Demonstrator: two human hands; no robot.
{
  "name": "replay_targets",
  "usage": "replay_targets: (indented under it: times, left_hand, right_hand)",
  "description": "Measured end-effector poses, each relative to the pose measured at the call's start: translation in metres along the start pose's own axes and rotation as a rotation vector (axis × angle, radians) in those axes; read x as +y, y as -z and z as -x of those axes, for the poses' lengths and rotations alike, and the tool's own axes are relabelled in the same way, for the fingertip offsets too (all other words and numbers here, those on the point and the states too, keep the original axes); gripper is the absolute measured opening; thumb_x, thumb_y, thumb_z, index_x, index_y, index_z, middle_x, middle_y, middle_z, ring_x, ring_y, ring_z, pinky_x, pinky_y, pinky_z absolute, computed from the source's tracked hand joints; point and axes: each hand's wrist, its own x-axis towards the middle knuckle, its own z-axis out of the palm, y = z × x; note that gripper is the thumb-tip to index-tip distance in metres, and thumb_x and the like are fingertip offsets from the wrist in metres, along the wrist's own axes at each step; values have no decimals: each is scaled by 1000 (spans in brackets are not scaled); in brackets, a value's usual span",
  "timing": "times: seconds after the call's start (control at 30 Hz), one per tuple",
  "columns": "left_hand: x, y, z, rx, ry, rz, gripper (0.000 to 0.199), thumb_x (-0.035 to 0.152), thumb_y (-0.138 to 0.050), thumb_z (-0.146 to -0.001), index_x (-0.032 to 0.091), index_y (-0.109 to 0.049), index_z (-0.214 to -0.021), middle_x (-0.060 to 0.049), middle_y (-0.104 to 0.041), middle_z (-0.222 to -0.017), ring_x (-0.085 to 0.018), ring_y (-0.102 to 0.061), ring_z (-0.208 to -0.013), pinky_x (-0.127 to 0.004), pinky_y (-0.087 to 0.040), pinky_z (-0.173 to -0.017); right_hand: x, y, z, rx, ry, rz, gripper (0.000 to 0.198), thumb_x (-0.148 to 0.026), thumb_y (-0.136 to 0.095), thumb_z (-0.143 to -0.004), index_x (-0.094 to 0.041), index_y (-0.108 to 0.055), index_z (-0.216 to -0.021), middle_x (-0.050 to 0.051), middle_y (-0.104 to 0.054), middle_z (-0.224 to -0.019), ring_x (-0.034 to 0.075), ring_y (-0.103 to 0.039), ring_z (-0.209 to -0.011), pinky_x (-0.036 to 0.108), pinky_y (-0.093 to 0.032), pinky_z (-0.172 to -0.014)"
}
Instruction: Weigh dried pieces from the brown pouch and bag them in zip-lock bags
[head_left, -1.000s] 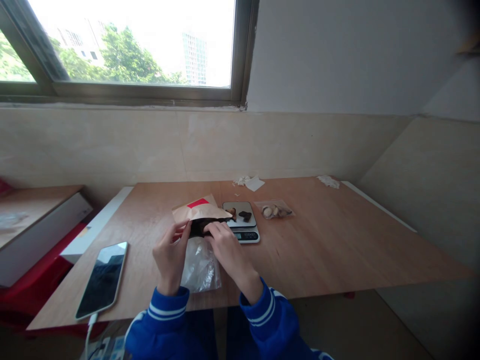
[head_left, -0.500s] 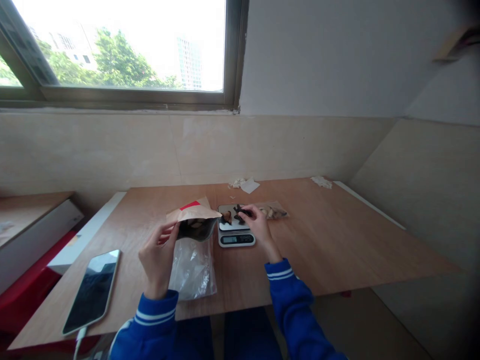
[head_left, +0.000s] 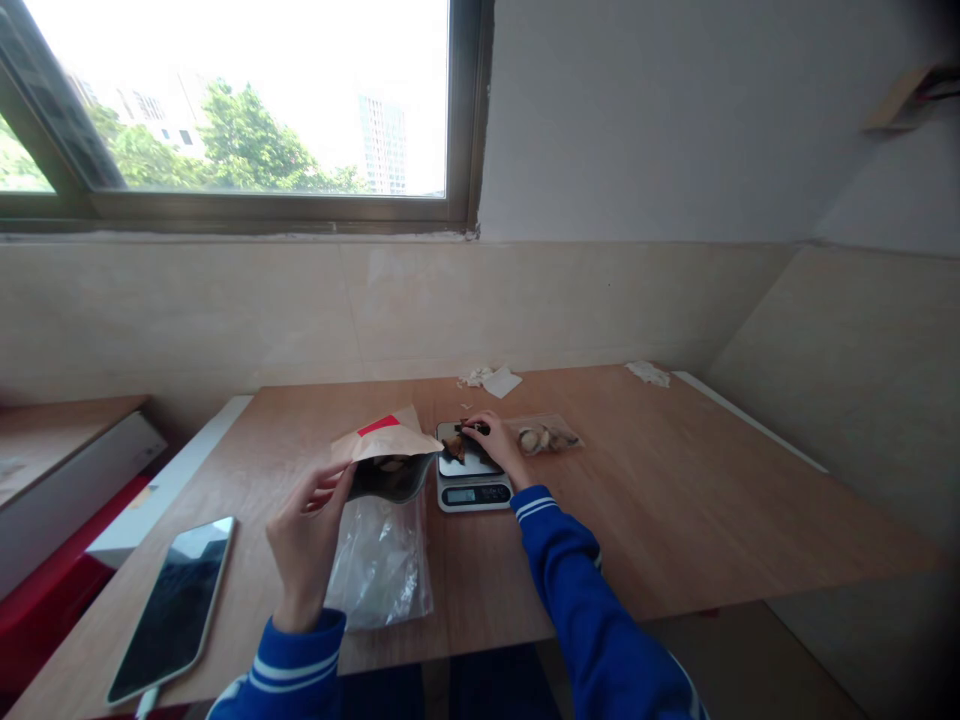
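My left hand point(head_left: 307, 535) pinches the near edge of a brown paper pouch point(head_left: 397, 443) with a red patch. The pouch's dark mouth gapes toward me, with pale pieces just visible inside. My right hand point(head_left: 499, 440) reaches over a small digital kitchen scale point(head_left: 474, 496), fingers closed around a dark dried piece that looks like dried mushroom. Brown dried pieces point(head_left: 452, 447) lie on the scale's plate, partly covered by my fingers. The digits on its display are too small to read.
An empty-looking clear plastic bag point(head_left: 382, 575) lies before the pouch. Right of the scale is a clear bag of dried mushroom slices point(head_left: 546, 437). A plugged-in phone point(head_left: 176, 610) rests at left. White scraps point(head_left: 500, 381) lie near the wall, others point(head_left: 649, 374) farther right.
My right hand has shifted slightly left over the scale's plate, uncovering more of the bag of slices. The pouch stays in my left hand. The view has tilted up a little.
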Motion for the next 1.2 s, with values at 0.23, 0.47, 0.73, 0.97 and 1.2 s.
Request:
replay_targets:
  times: [0.23,0.47,0.73,0.97,1.2]
  left_hand:
    - [3,-2,0,27,-34,-2,37,57,-62,-77,23,-73,-87,0,-69,-68,-15,-63,-58,-24,-49,-58]
    - [6,-3,1,21,1,-5,35,56,-64,-77,24,-73,-88,1,-68,-67,-15,-63,-60,-24,-48,-58]
    - [7,-3,3,12,-4,-13,35,56,-63,-77,25,-73,-89,1,-68,-68,-15,-64,-62,-23,-47,-58]
    - [4,-3,3,3,15,-5,35,56,-63,-78,25,-73,-89,1,-68,-69,-15,-63,-62,-23,-47,-59]
    - [3,-1,3,2,37,-1,32,54,-64,-78,26,-73,-89,2,-67,-69,-14,-63,-62,-22,-46,-59]
  right_hand:
    - [10,1,6,123,-118,-205,34,-49,-63,-79,-17,-69,-88,8,-70,-92,21,-65,-88,35,-49,-84]
    - [23,-2,10,237,-181,-201,41,-58,-54,-80,-18,-58,-87,8,-66,-87,22,-62,-85,37,-50,-80]
    - [25,-9,11,223,-179,-129,34,-55,-46,-85,-22,-46,-91,5,-60,-89,21,-59,-87,37,-46,-85]
    - [25,-3,4,291,-199,-150,40,-60,-35,-89,-22,-45,-96,9,-61,-100,21,-58,-97,37,-44,-89]
    - [19,12,25,288,-198,-171,46,-64,-47,-82,-19,-56,-86,8,-65,-88,21,-61,-84,34,-48,-81]
